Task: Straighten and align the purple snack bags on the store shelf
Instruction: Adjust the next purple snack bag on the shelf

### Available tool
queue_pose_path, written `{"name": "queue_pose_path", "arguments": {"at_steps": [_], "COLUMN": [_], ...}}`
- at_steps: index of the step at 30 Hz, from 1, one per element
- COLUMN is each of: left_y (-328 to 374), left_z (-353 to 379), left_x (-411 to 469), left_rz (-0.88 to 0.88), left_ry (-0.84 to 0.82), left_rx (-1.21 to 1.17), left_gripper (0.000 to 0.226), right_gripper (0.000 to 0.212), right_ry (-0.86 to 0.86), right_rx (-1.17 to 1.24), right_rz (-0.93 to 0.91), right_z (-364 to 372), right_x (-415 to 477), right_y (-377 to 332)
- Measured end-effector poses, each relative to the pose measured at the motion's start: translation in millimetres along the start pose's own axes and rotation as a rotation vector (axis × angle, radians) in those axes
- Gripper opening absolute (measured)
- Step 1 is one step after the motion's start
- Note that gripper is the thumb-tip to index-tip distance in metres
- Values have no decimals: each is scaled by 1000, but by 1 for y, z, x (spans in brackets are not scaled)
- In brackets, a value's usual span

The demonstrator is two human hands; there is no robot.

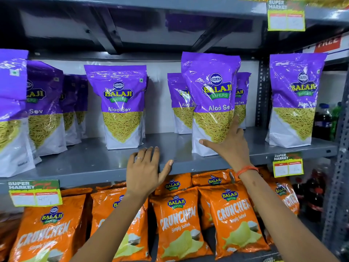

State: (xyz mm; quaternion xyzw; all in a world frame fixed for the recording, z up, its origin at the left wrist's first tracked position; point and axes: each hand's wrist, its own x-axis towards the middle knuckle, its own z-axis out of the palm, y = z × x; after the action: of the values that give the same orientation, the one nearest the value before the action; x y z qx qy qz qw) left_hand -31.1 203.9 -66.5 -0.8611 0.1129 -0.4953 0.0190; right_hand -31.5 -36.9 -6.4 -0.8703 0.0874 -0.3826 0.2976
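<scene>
With left hand point(144, 170) resting open on shelf point(94, 163) edge, grasping nothing, and right hand point(229, 143) spread flat against lower front of tilted purple bag point(211, 99) near shelf front, press base square w/ neighbouring bags, keeping it upright.

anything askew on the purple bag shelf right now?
Yes. The purple bag under the right hand leans left and stands well forward of the two bags behind it. The row is uneven, with a wide gap to the middle bag. Left hand rests on the shelf edge.
</scene>
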Motion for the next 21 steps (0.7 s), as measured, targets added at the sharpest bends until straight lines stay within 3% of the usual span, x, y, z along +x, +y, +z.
{"name": "queue_pose_path", "arguments": {"at_steps": [16,21], "left_y": [2,3], "left_z": [-2,-5], "left_x": [0,0], "left_rz": [-18,-34], "left_ry": [-48,-87], "left_rx": [-4,-12], "left_gripper": [64,64], "right_gripper": [134,126], "right_ry": [11,157], "right_rx": [24,-18], "right_rz": [-3,-50], "right_z": [-3,-3], "right_x": [-5,-19], "right_y": [0,-6]}}
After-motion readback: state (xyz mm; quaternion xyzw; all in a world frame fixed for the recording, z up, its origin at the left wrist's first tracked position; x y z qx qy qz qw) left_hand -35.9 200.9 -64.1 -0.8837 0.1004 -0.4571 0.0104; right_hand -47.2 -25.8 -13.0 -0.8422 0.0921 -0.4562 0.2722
